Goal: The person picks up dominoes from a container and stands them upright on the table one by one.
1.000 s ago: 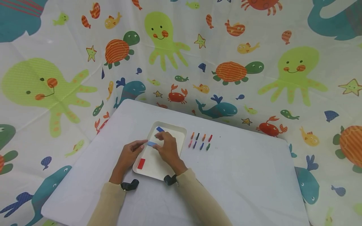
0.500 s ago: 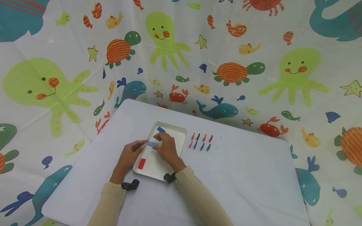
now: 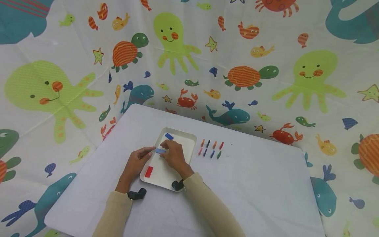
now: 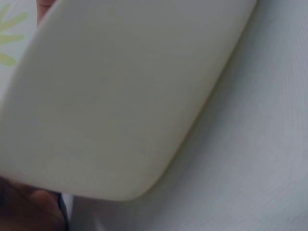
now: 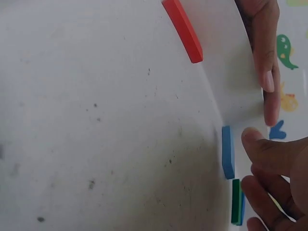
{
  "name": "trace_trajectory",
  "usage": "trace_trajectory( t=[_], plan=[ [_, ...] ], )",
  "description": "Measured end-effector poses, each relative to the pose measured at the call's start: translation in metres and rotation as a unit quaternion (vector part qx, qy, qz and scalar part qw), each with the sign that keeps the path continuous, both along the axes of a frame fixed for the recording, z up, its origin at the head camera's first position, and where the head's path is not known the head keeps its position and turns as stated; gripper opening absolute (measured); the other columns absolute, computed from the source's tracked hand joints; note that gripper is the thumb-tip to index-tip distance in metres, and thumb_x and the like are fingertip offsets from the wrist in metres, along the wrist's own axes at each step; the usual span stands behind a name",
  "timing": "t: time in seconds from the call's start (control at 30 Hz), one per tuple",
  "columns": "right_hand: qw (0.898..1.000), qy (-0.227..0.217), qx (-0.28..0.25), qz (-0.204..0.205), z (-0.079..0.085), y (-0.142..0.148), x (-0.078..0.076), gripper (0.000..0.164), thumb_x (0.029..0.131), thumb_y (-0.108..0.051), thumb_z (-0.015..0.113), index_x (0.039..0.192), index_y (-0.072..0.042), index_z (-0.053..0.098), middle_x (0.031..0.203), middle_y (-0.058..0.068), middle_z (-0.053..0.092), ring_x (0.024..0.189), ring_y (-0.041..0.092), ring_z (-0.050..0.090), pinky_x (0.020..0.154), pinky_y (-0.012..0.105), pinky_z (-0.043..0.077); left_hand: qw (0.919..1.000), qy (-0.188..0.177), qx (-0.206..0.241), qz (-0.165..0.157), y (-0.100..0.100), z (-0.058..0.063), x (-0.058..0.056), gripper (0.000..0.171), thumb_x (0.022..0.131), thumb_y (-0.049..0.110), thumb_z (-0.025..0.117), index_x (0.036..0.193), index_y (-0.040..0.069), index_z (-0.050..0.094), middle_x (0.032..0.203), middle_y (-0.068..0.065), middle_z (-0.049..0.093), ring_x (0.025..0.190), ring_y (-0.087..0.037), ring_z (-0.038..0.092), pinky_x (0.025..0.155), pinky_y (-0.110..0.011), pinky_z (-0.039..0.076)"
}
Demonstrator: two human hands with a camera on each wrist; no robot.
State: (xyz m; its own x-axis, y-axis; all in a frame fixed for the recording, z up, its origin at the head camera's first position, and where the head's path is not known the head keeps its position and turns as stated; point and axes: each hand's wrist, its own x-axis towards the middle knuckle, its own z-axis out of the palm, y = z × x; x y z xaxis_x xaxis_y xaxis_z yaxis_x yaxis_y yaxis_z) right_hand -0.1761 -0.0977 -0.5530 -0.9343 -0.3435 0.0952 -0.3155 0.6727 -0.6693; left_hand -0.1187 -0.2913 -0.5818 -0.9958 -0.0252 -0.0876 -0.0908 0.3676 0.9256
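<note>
A shallow off-white tray [image 3: 163,179] lies under my hands in the head view. A flat red block [image 3: 149,171] sits near its left front, and a dark blue block [image 3: 169,136] lies at its far end. My right hand [image 3: 175,155] is over the tray, with thumb and fingers spread around a light blue block [image 5: 228,152] by the left wall. Beyond that, a green block [image 5: 236,202] shows close to the right fingertips; the head view hides it behind the hand. My left hand [image 3: 137,162] touches the tray's left rim from outside with straight fingers.
To the right of the tray, several small crayon-like sticks [image 3: 212,153] lie in two rows on the white table [image 3: 254,184]. A curtain [image 3: 192,59] printed with sea animals hangs behind. Dark cameras sit on both wrists.
The right thumb has drawn slightly back from the light blue block, which shows a little more. The left hand stays at the rim, and the head view has shifted slightly.
</note>
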Motion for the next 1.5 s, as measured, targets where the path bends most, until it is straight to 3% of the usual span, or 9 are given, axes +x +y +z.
trace_trajectory(
  t=[0.5, 0.87, 1.23, 1.5],
  plan=[
    [1.0, -0.015, 0.004, 0.001, -0.004, -0.003, -0.003, 0.033, 0.09, -0.014, 0.086, 0.12, -0.019, 0.075, 0.118, -0.002, 0.077, 0.104, 0.012, 0.071, 0.102, 0.024, 0.059, 0.9999, -0.009, 0.003, 0.003, 0.001, 0.001, 0.0, 0.038, 0.108, 0.032, 0.063, 0.145, 0.02, 0.067, 0.152, -0.009, 0.064, 0.145, -0.033, 0.058, 0.113, -0.047, 0.052],
    [0.999, -0.014, 0.028, 0.015, -0.009, -0.007, -0.009, 0.032, 0.09, -0.015, 0.087, 0.12, -0.017, 0.075, 0.113, -0.001, 0.078, 0.097, 0.012, 0.067, 0.096, 0.025, 0.06, 1.0, -0.007, 0.0, 0.006, 0.001, 0.001, 0.0, 0.038, 0.108, 0.031, 0.064, 0.144, 0.02, 0.067, 0.153, -0.008, 0.064, 0.145, -0.033, 0.058, 0.113, -0.047, 0.052],
    [0.999, -0.005, 0.044, 0.028, -0.012, -0.01, -0.011, 0.029, 0.092, -0.012, 0.085, 0.119, -0.014, 0.074, 0.116, 0.002, 0.078, 0.106, 0.017, 0.069, 0.107, 0.032, 0.057, 0.9999, -0.006, -0.003, 0.008, 0.002, 0.0, 0.001, 0.039, 0.108, 0.032, 0.063, 0.145, 0.019, 0.067, 0.155, -0.009, 0.062, 0.146, -0.033, 0.057, 0.114, -0.046, 0.051],
    [0.999, -0.013, 0.043, 0.024, -0.01, -0.011, -0.008, 0.028, 0.093, -0.009, 0.082, 0.119, -0.015, 0.074, 0.114, 0.002, 0.077, 0.105, 0.016, 0.067, 0.107, 0.032, 0.057, 0.9999, 0.0, -0.01, 0.004, 0.0, 0.0, 0.001, 0.039, 0.108, 0.031, 0.063, 0.145, 0.018, 0.067, 0.154, -0.01, 0.063, 0.146, -0.033, 0.057, 0.115, -0.047, 0.051]
  ],
)
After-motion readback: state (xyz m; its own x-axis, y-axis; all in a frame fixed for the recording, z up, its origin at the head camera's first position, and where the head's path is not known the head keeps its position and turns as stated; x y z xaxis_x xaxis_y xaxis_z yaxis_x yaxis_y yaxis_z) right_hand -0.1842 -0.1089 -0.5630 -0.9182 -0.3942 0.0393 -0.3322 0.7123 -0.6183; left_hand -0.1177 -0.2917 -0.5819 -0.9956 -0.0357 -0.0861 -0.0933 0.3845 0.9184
